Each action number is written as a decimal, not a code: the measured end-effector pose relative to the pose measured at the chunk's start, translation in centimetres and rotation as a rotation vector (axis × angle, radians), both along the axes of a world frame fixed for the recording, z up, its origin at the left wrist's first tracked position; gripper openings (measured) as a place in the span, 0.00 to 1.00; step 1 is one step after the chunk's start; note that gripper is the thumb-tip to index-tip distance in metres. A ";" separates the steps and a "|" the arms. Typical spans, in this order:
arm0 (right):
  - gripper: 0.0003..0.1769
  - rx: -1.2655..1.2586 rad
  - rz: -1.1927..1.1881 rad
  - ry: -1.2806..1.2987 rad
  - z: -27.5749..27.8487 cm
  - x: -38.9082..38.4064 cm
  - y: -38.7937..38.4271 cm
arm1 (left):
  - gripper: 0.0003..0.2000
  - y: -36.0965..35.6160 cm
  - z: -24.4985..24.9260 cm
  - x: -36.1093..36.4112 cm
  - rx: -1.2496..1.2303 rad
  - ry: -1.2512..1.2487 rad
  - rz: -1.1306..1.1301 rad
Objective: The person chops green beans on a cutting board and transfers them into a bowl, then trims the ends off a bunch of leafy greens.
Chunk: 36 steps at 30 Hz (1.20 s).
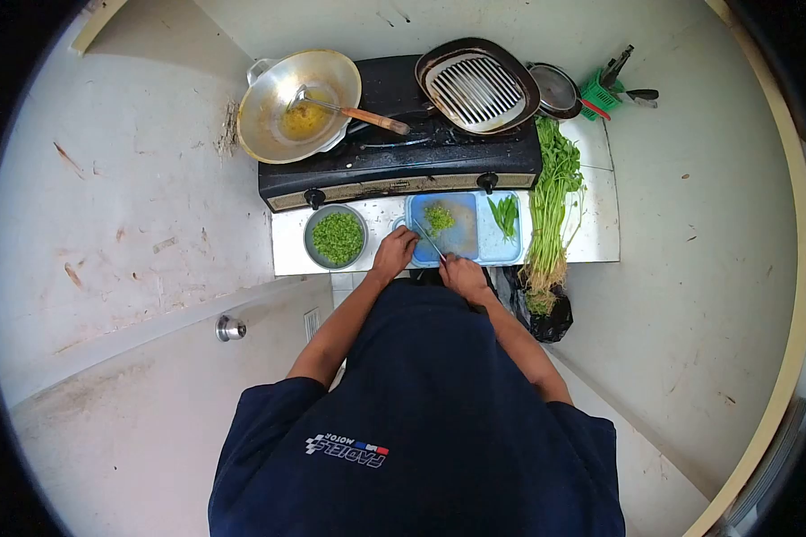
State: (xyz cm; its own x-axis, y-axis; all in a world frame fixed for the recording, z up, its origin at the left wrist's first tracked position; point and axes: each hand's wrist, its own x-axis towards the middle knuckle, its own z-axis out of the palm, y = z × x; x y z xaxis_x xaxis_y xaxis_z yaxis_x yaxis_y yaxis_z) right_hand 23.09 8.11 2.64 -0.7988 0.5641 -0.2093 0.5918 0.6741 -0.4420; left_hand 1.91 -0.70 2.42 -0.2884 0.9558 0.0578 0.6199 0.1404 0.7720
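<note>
My right hand (464, 276) is wrapped round the handle of a knife (432, 240), whose blade points up and left over the blue cutting board (461, 240). At the board's left edge, close to the blade, my left hand (396, 251) has its fingers curled together. Whatever is in them is too small to make out. A small heap of chopped greens (438, 217) lies on the board's left part. On its right part rest several long green pods or chillies (505, 217). Left of my left hand stands a grey bowl (364, 249) full of chopped greens.
Behind the board is a black gas stove (394, 177) bearing a wok (260, 121) with a wooden-handled ladle (376, 119), and a grill pan (528, 80). Leafy greens with roots (551, 215) hang over the counter's right edge by a black bag (555, 327). A green utensil basket (597, 92) stands behind.
</note>
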 end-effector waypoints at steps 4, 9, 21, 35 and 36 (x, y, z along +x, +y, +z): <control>0.19 -0.033 0.005 0.002 0.2 0.0 0.2 | 0.08 0.0 -0.3 0.0 0.020 -0.013 0.003; 0.20 -0.049 0.043 -0.016 0.7 0.2 0.0 | 0.06 0.0 0.0 0.0 0.040 0.003 -0.010; 0.20 -0.022 0.033 0.010 0.0 -1.0 -0.3 | 0.06 -0.4 0.0 0.4 0.049 -0.025 0.031; 0.22 -0.050 -0.030 -0.058 1.0 -0.1 -0.4 | 0.05 -0.4 -0.3 0.6 0.063 -0.006 0.035; 0.21 -0.046 -0.022 -0.066 1.2 -0.1 -0.4 | 0.06 -0.4 -0.3 0.6 0.070 -0.008 0.034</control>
State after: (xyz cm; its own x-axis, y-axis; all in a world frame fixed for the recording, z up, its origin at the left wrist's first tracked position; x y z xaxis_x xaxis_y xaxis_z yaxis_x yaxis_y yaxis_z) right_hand 22.97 7.68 3.85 -0.7697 0.5701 -0.2873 0.6353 0.6404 -0.4315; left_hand 2.46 -1.10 2.09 -0.3214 0.9391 0.1217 0.6095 0.1068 0.7856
